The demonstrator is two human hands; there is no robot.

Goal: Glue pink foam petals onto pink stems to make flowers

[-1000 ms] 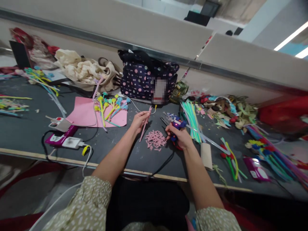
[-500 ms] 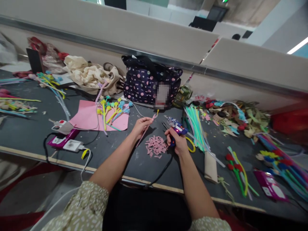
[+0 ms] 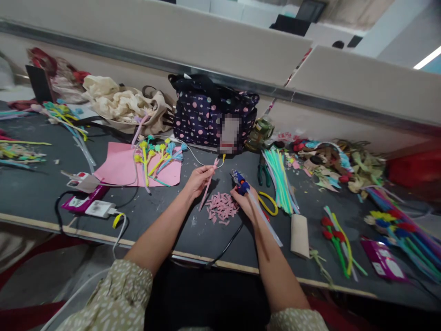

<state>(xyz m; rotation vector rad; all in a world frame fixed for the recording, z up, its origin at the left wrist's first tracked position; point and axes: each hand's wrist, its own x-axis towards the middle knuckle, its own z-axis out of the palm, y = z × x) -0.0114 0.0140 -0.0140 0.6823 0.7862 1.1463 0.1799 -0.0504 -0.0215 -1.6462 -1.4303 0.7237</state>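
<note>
In my left hand (image 3: 200, 180), thumb and fingers pinch a thin pink pipe cleaner (image 3: 206, 191), its tip poking up past the fingertips and its tail hanging down. My right hand (image 3: 246, 201) is closed around a blue hot glue gun (image 3: 242, 183), whose nozzle points up and left. From the gun's back a long translucent glue stick (image 3: 264, 220) slants down over my right wrist. On the table between both hands lies a pile of short pink pieces (image 3: 222, 208). My right fingertips are close to the pile's edge; whether they touch it I cannot tell.
Behind stand a dark patterned bag (image 3: 196, 117) and a phone (image 3: 230, 133) with its screen blurred. Pipe-cleaner flowers (image 3: 148, 161) lie on pink paper (image 3: 113, 163). To the right are green-handled pliers (image 3: 263, 174), pipe cleaners (image 3: 280, 184) and a beige roll (image 3: 299, 235).
My right hand has turned the glue gun, so its glue stick now trails down across my wrist. The left hand still holds the pink pipe cleaner, now more upright. The view shifted slightly.
</note>
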